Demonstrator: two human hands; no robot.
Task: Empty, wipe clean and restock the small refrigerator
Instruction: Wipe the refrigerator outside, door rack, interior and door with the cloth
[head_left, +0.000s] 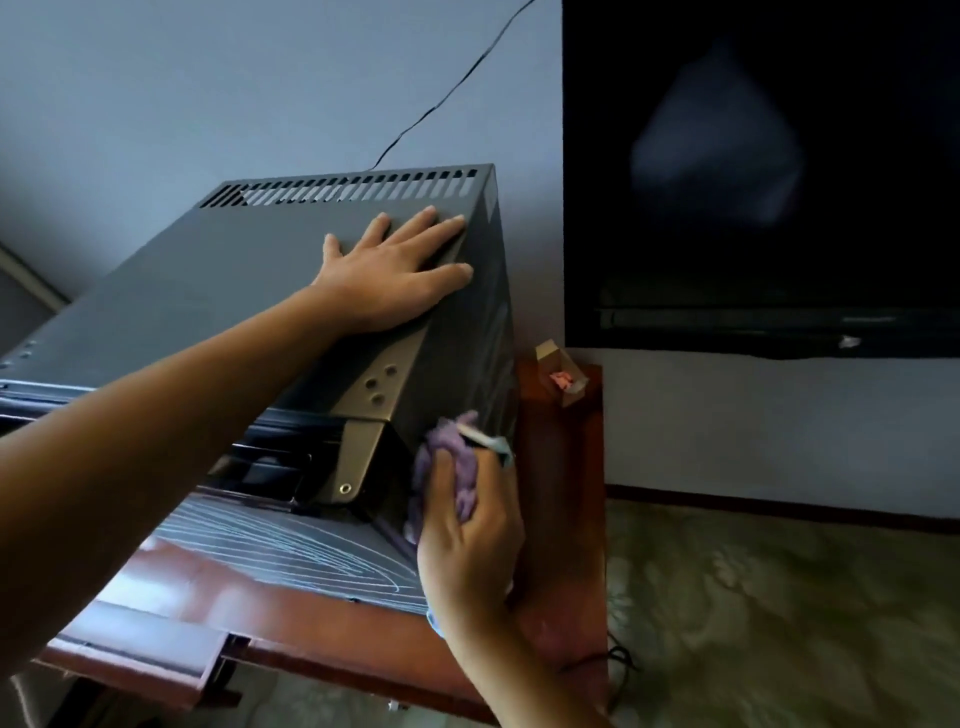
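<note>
The small dark grey refrigerator stands on a reddish wooden cabinet, seen from above with vent slots along its back edge. My left hand lies flat on the fridge top near its right edge, fingers straight and spread. My right hand grips a bunched purple cloth and holds it against the fridge's right side, just below the metal hinge bracket. The door's top edge shows under the bracket. The inside of the fridge is hidden.
A black wall-mounted screen hangs to the right. A power cord runs up the grey wall behind the fridge. A small open cardboard box sits on the cabinet beside the fridge. Patterned carpet covers the floor at right.
</note>
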